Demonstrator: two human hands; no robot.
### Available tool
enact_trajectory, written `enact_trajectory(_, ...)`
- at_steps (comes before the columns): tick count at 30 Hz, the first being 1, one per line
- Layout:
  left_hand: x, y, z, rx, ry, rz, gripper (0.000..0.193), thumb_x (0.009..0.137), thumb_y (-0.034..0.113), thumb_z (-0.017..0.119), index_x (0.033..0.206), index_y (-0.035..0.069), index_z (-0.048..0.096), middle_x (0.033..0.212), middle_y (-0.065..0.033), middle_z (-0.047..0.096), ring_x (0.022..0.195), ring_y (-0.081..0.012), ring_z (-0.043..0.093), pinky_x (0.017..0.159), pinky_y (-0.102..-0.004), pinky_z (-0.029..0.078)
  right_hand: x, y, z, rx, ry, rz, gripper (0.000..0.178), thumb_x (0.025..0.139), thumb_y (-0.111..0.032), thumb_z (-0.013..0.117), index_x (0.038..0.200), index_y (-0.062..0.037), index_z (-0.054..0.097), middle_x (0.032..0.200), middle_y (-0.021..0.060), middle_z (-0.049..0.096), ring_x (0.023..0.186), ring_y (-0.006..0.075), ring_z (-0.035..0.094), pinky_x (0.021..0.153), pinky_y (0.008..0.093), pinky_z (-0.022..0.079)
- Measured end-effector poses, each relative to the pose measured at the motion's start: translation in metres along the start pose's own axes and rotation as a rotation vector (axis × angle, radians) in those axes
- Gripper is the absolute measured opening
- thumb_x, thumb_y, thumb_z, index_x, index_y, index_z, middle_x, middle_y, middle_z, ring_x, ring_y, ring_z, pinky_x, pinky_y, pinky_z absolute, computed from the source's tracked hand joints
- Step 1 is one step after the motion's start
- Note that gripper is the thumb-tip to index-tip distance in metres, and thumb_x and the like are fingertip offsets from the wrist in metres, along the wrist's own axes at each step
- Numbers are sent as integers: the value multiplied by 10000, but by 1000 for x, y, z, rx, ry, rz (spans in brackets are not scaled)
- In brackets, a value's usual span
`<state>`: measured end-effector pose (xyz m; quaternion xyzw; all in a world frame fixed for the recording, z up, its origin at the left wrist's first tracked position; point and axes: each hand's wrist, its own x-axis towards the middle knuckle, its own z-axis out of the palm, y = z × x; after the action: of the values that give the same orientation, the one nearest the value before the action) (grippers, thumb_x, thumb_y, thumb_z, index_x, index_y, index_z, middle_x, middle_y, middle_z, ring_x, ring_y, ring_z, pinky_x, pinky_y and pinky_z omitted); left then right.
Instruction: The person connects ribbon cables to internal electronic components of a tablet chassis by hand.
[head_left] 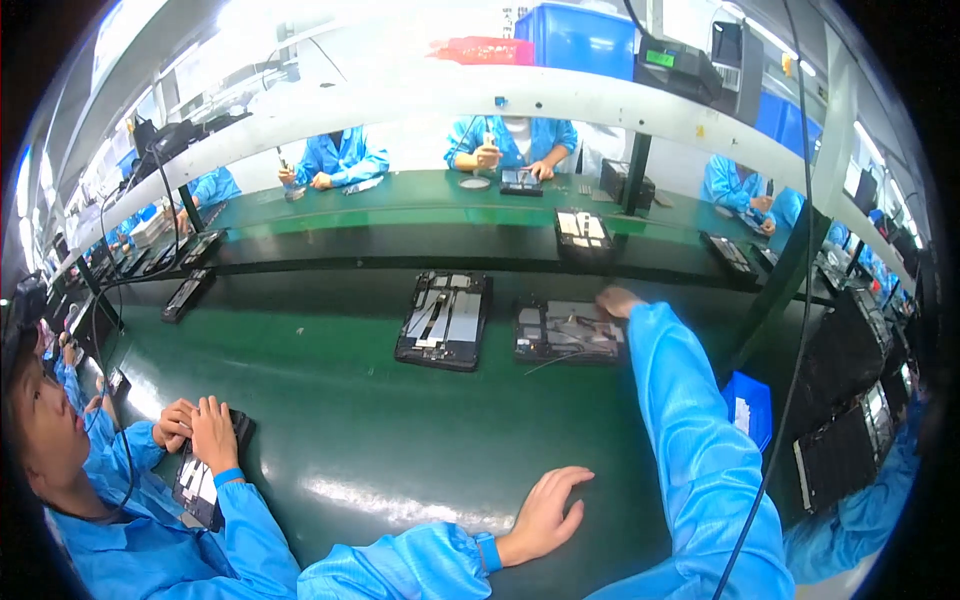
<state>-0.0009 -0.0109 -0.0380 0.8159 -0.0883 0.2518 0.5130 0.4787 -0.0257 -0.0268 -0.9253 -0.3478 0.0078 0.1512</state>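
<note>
On the green bench, my left hand lies palm down, fingers stretched out and thumb apart, holding nothing. My right arm reaches forward, and my right hand has its fingers bent over the upper right corner of an opened tablet. That tablet looks slightly blurred, with grey plates and cables inside its black frame and a thin wire by its lower edge. A second opened tablet, showing a white battery area and flat ribbon cables, lies just left of it, untouched.
At left, a co-worker's hands work on another opened device. A blue bin stands right of my forearm, beside stacked black devices. A raised shelf runs behind, carrying another tablet. A black cable hangs at right.
</note>
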Motion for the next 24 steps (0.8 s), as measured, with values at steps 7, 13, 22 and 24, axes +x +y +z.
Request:
enact_trajectory(7,4,-3,1,11,-39,-122,443,841,64,596,1273,24,509,1262,-161,551,1182,-337,512,1017,-410,406,-30,-41,-39,183,-381,24,631,797,-441,702,1231,6,599,1181,174,649,1070,284,613,900,393,464)
enact_trajectory(13,9,-8,3,51,-147,-67,327,850,67,589,1177,55,589,1169,-127,601,1119,-312,542,958,-390,441,-36,-35,-84,298,-364,-119,760,705,-496,806,1208,33,593,1179,175,633,1104,287,571,941,372,431)
enact_trajectory(22,4,-15,10,-54,-53,-181,414,858,50,606,1264,33,524,1242,-137,559,1134,-269,533,951,-371,447,-123,-77,-133,663,-25,-150,489,764,-229,808,1142,26,630,1038,113,670,966,180,611,852,307,480)
enact_trajectory(24,1,-25,9,-111,66,-228,722,868,95,656,1453,-29,253,1404,-228,390,1246,-334,470,1023,-402,430,-159,-79,-123,856,66,-61,479,805,-189,765,1199,19,589,1054,109,661,978,173,612,860,301,480)
